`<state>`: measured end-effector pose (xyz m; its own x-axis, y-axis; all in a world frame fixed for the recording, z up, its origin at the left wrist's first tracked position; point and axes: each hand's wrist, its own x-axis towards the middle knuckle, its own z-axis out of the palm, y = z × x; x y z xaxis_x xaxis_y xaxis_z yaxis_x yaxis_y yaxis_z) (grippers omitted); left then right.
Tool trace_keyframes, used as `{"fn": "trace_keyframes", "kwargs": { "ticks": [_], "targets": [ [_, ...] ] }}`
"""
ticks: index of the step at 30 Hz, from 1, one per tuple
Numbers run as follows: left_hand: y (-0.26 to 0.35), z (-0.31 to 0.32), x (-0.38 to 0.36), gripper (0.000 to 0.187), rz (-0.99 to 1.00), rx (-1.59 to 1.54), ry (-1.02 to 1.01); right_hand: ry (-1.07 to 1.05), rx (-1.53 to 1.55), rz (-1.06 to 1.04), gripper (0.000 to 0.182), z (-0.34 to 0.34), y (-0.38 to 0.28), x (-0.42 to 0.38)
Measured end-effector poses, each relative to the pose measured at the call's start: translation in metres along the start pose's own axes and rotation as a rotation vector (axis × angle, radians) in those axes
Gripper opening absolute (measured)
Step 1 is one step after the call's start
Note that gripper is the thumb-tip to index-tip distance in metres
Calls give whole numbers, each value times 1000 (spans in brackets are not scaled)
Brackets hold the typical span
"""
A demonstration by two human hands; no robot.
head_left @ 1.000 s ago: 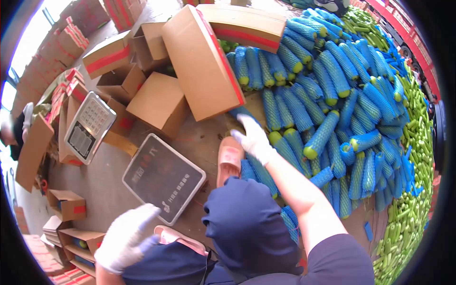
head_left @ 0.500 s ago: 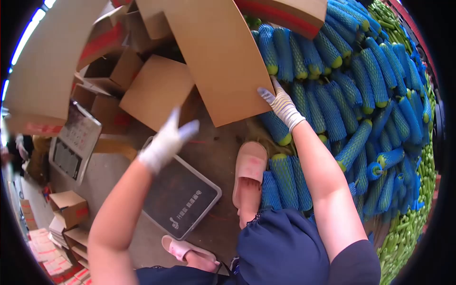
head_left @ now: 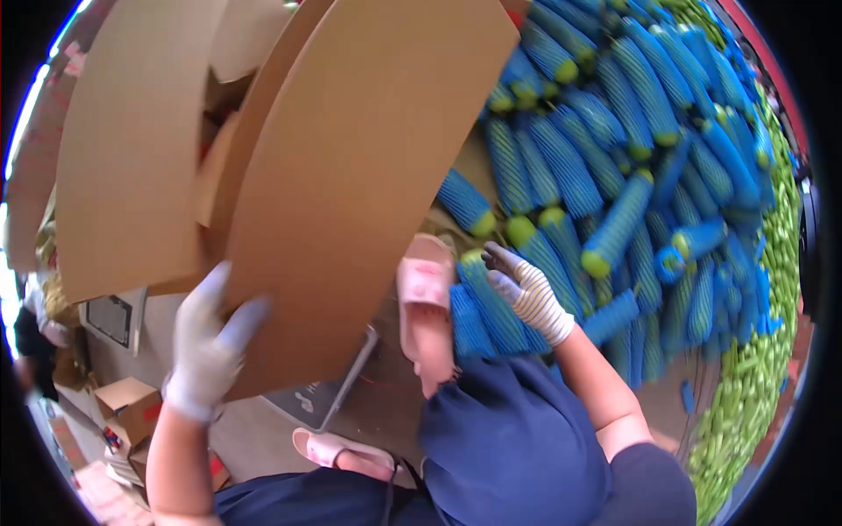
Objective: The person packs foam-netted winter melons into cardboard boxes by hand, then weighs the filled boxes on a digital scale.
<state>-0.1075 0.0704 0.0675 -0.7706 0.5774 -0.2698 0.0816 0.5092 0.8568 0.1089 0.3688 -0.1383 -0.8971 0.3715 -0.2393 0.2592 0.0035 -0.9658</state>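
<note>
A large open cardboard box is tilted in front of me, its long flaps spread. My left hand, in a white glove with grey fingertips, is closed at the box's lower left edge, thumb against the brown board. My right hand, in a striped glove, is off the box with fingers apart and nothing in them. It hovers over long green gourds sleeved in blue foam netting, heaped on the right. The box hides part of a black-topped platform scale on the floor.
Pink slippers are on my feet, one beside the pile. Bare green vegetables lie along the far right. A small open carton and a tilted panel are at left, where another person's arm shows.
The box has swung down and left, nearer to me, now covering much of the scale. My left hand has taken its edge; my right hand has let go and moved lower.
</note>
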Motion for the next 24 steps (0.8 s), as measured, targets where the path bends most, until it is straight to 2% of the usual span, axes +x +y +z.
{"fn": "trace_keyframes", "kwargs": {
  "ticks": [1,3,4,6,8,10,16,17,18,20,21,22,24],
  "targets": [
    [-6,-5,-29,28,10,146,45,39,3,34,54,-9,11,-24],
    [-26,-23,-83,25,264,631,-38,190,-594,-72,56,-27,34,-74],
    [-35,-29,-108,24,404,825,-62,208,-594,-35,56,-30,48,-100],
    [-57,-34,-150,24,412,900,-82,346,-837,29,61,-30,80,-142],
    [-85,-39,-183,24,361,986,-77,281,-942,135,72,-20,97,-174],
    [-114,-49,-208,21,250,960,-52,195,-927,192,74,-8,97,-184],
    [-155,-57,-251,16,-133,1131,-220,274,-910,1,70,-7,92,-147],
    [-147,-53,-251,22,-359,1170,-301,246,-855,25,69,-6,90,-135],
    [-144,-50,-253,22,-373,1173,-280,213,-800,46,69,-3,87,-123],
    [-139,-47,-257,40,-277,1046,-235,189,-765,122,71,6,96,-95],
    [-126,-44,-248,47,-225,976,-201,138,-777,245,75,11,90,-81],
    [-110,-39,-234,55,-170,906,-172,185,-866,231,77,18,95,-73],
    [-85,-28,-206,60,50,793,56,235,-940,302,76,26,87,-62]
  ]
}}
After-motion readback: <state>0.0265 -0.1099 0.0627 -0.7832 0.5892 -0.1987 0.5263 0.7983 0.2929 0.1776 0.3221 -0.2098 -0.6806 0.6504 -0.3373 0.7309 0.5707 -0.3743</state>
